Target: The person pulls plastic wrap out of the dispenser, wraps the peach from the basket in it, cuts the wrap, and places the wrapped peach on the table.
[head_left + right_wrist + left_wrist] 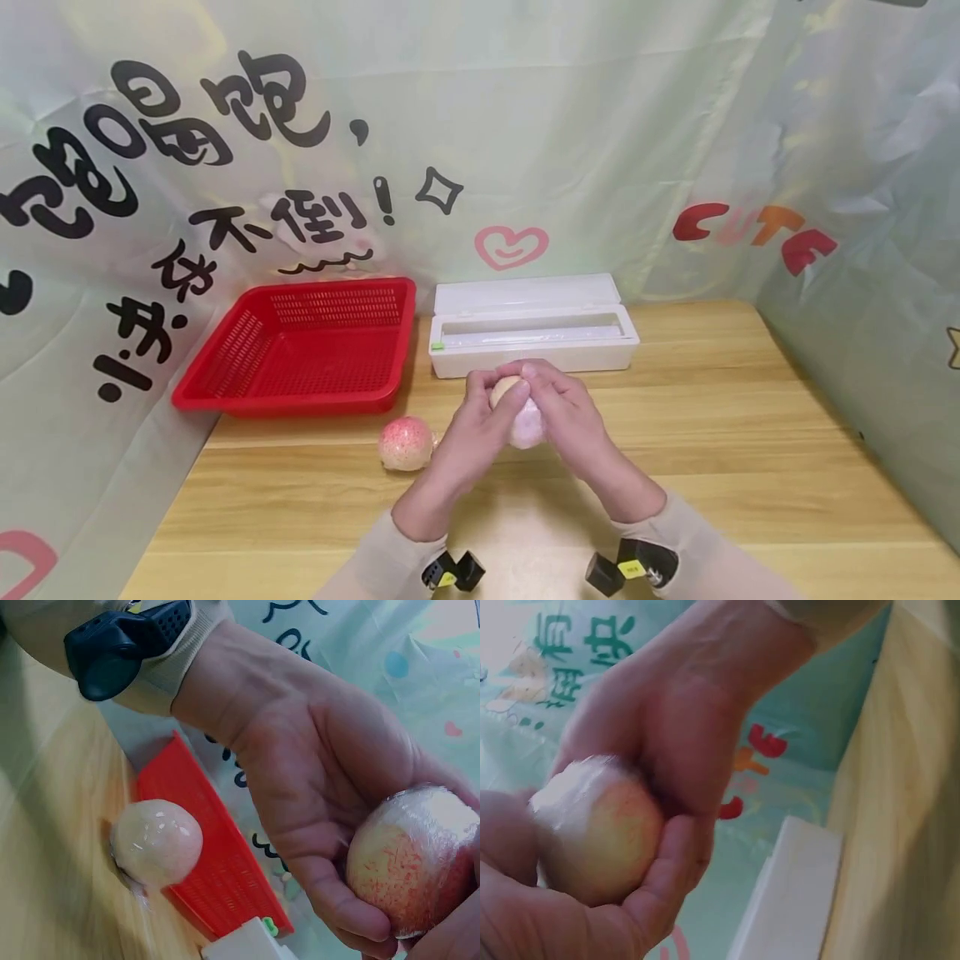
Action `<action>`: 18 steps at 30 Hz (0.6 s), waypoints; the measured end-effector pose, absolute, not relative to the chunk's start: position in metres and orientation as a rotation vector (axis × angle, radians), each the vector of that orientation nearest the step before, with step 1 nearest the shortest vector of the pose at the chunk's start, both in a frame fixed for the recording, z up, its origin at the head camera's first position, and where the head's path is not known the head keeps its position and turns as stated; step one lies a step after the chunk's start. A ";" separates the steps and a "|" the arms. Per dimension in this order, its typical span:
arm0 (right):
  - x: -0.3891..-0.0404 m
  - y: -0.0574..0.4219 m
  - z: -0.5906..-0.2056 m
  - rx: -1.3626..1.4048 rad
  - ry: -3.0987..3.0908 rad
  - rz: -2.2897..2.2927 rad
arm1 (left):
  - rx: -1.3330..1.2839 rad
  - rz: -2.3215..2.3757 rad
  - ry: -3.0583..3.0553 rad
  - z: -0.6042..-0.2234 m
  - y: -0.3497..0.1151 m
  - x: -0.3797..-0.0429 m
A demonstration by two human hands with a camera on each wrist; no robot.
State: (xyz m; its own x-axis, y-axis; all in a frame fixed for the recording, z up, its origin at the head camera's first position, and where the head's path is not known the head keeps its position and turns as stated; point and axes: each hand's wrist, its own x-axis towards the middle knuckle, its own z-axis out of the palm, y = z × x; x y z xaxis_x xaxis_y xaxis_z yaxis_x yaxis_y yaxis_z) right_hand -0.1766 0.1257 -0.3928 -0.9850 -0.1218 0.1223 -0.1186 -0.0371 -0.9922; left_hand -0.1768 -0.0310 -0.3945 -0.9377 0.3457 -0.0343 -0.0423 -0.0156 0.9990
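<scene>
Both hands hold a peach (pixel 528 427) in front of the white box, above the table. Clear cling film covers it and shines in the right wrist view, where its red-speckled side (pixel 409 862) shows. My left hand (pixel 476 429) curls round it from the left, thumb across its front. From the other side my right hand (pixel 573 417) grips it, with fingertips of both hands meeting at the top. In the left wrist view, pale yellow skin (pixel 622 844) shows between the hands. A second film-wrapped peach (pixel 405 443) sits on the table beside my left wrist.
A red plastic basket (pixel 315 404) stands at the back left. Beside it a white cling film box (pixel 532 360) has its lid raised, a roll lying inside. The wooden table (pixel 750 467) meets printed fabric walls at the back and sides.
</scene>
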 end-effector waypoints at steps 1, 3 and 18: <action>-0.177 0.125 -0.393 -0.270 2.161 -2.224 | 0.286 2.031 2.042 -0.395 -0.030 -0.177; -0.177 0.123 -0.394 -0.246 2.128 -2.215 | 0.233 2.035 2.101 -0.397 -0.028 -0.176; -0.182 0.126 -0.395 -0.181 1.975 -2.224 | 0.103 2.161 1.858 -0.401 -0.026 -0.184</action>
State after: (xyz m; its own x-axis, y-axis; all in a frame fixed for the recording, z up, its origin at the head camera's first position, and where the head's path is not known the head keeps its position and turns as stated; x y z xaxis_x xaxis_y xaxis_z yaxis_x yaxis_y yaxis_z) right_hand -0.1823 0.1258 -0.3951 -0.9796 -0.2004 -0.0171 0.0406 -0.1141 -0.9926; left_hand -0.1841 -0.0263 -0.4006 -0.9557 0.2626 -0.1326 -0.1705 -0.1271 0.9771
